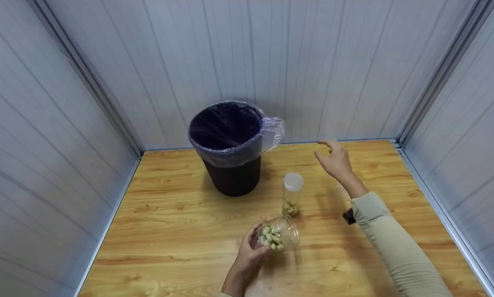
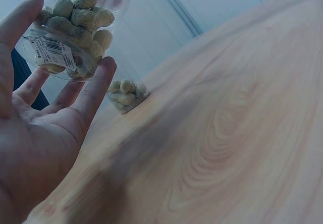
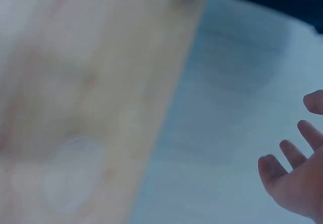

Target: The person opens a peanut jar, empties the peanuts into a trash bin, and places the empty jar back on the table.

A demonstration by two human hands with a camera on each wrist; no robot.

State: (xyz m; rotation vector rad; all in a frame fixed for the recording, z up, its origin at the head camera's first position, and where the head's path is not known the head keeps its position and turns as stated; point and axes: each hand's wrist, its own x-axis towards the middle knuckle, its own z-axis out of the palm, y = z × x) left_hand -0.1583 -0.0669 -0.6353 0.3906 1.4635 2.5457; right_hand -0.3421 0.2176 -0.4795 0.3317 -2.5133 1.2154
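My left hand (image 1: 251,251) grips a clear plastic jar (image 1: 288,233) near its base. The jar lies tilted with its uncovered mouth towards the right. Unshelled peanuts (image 2: 81,24) are bunched at the base end, beside a white barcode label (image 2: 53,51). Just beyond stands a second clear jar (image 1: 291,196), upright, with a whitish lid (image 1: 293,181) on top and a few peanuts (image 1: 290,208) at the bottom. My right hand (image 1: 335,161) is raised to the right of that jar, thumb and fingers apart, holding nothing.
A black bin (image 1: 234,177) lined with a thin clear bag (image 1: 274,132) stands behind and left of the jars. Pale panel walls (image 1: 230,53) enclose the wooden table (image 1: 168,247) at the back and both sides. A small black object (image 1: 349,215) shows beside the right cuff.
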